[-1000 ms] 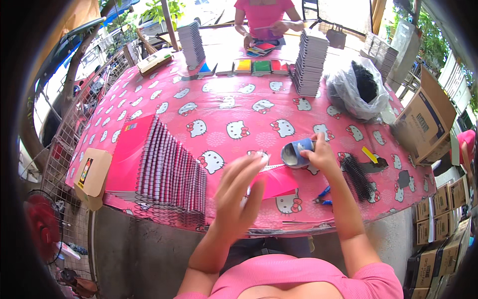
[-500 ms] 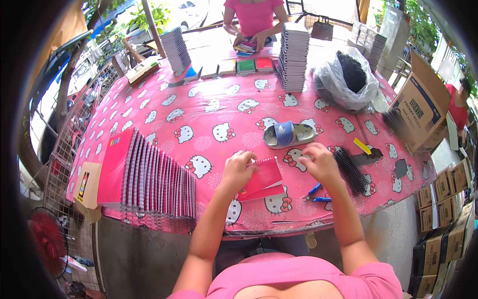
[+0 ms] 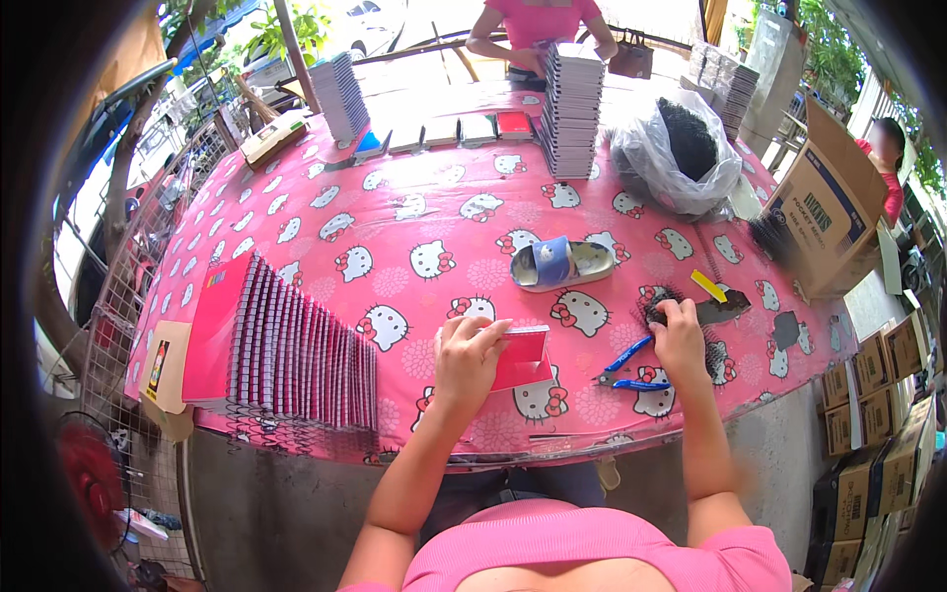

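Note:
My left hand (image 3: pixel 468 363) is closed on a small red notebook (image 3: pixel 523 363), its pages raised off the table and a white edge showing along the top. To its right, my right hand (image 3: pixel 681 340) reaches into the black binding coils (image 3: pixel 655 302), fingers pinched on them; the hand covers part of the pile. Between the hands and nearer my right lies a pair of blue-handled pliers (image 3: pixel 631 353), jaws toward the left. A long row of red spiral notebooks (image 3: pixel 296 345) stands on the left side of the table.
A blue slipper (image 3: pixel 560 264) lies beyond my hands, and a yellow strip (image 3: pixel 708 286) sits right of the coils. Farther off stand a tall notebook stack (image 3: pixel 572 113), a plastic bag of black coils (image 3: pixel 681 163) and an open carton (image 3: pixel 824 212). Another person (image 3: pixel 533 25) stands across the table.
My right hand has moved right, from beside the red notebook to the black coils. The notebook in my left hand has been tilted up. The person opposite has shifted toward the tall stack.

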### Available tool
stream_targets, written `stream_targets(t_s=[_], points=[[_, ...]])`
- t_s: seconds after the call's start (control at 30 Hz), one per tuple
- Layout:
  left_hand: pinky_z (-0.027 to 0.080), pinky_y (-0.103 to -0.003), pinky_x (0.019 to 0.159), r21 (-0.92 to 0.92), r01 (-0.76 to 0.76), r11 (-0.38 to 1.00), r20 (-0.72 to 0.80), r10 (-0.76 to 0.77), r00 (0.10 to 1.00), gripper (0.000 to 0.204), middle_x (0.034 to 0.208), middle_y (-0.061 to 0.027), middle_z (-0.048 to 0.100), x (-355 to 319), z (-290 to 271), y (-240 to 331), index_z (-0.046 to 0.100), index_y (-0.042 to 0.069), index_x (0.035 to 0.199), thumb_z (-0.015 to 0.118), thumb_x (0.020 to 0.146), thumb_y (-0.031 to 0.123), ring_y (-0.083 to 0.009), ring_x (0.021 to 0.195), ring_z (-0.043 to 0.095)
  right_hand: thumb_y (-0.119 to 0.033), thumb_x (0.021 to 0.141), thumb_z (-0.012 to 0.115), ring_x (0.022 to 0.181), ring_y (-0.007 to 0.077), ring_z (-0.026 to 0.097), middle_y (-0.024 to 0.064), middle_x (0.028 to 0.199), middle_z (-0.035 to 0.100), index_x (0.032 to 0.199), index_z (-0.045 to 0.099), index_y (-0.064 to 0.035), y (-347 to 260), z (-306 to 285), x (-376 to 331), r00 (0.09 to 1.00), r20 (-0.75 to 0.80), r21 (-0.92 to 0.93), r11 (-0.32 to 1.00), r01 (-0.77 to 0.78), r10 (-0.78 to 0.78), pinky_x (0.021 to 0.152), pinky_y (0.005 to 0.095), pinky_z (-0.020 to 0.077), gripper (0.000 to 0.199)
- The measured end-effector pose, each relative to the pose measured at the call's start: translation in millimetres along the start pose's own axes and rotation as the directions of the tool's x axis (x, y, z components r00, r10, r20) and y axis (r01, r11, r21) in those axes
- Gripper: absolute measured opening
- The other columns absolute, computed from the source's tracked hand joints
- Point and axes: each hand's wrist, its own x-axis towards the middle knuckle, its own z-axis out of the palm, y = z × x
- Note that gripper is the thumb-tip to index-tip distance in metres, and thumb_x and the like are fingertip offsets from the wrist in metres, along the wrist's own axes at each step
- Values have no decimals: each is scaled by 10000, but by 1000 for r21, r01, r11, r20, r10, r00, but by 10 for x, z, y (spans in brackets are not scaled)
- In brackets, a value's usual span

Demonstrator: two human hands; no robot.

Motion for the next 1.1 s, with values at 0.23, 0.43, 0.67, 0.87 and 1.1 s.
stream_targets(t_s=[0.23,0.43,0.67,0.87,1.1], points=[[483,-378,785,-63,-12,998,-3,12,1000,289,892,-57,674,12,-71,26,723,110,1002,775,730,193,-244,888,576,-11,792,628,783,295,681,173,842,689,1452,309,-58,-761,82,-193,747,600,514,854,-86,-285,752,381,524,735],[422,-401,789,-136,22,990,-67,-31,997,211,819,-22,663,5,76,-15,725,126,874,769,732,276,-228,913,570,35,812,623,693,134,646,120,796,690,1459,321,-50,-911,76,-164,742,592,632,753,-186,-314,665,286,517,719],[366,-431,893,-176,26,984,-45,-35,998,222,807,-21,658,12,74,1,708,108,831,778,732,294,-237,984,555,-57,793,718,708,179,632,104,851,668,997,697,-28,-922,146,48,949,196,656,752,59,-245,614,307,494,207],[348,-444,917,-142,73,987,-56,-82,995,277,815,-31,653,1,88,85,701,109,820,802,696,335,-243,1021,540,-2,718,752,808,169,574,51,857,625,880,678,-50,-921,216,181,944,63,586,778,227,-324,694,287,468,184],[385,-422,884,-112,22,993,-141,-38,989,266,816,-34,659,1,107,113,690,93,790,831,662,278,-247,974,549,64,682,706,857,250,564,79,822,586,846,662,-50,-954,262,221,924,124,654,731,198,-361,737,369,465,204]])
